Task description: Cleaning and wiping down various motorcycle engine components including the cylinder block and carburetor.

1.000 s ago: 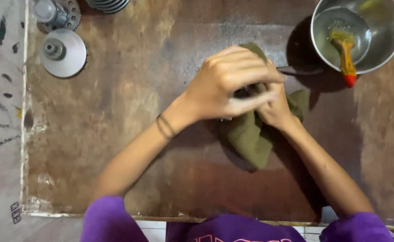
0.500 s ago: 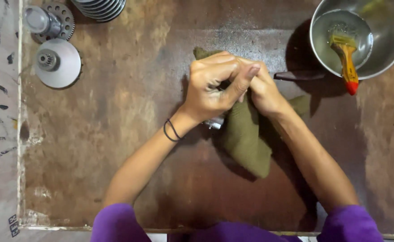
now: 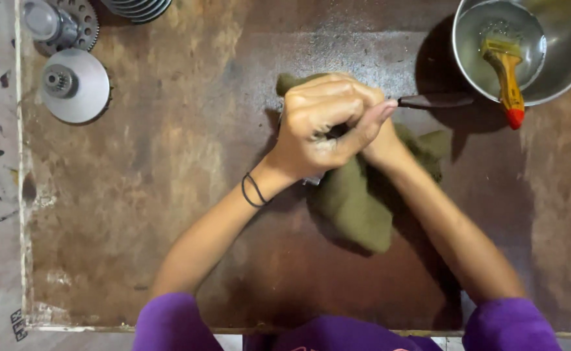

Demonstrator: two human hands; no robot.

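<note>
We note both hands, left hand [image 3: 327,123] and right hand [image 3: 381,144], clamped together on the olive cloth [image 3: 357,201] over the brown surface [image 3: 168,195].

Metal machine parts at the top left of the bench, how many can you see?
3. A toothed gear with a cylinder in the corner, a round disc with a geared hub below it, and a ribbed part cut off by the top edge. More may lie out of frame.
</note>
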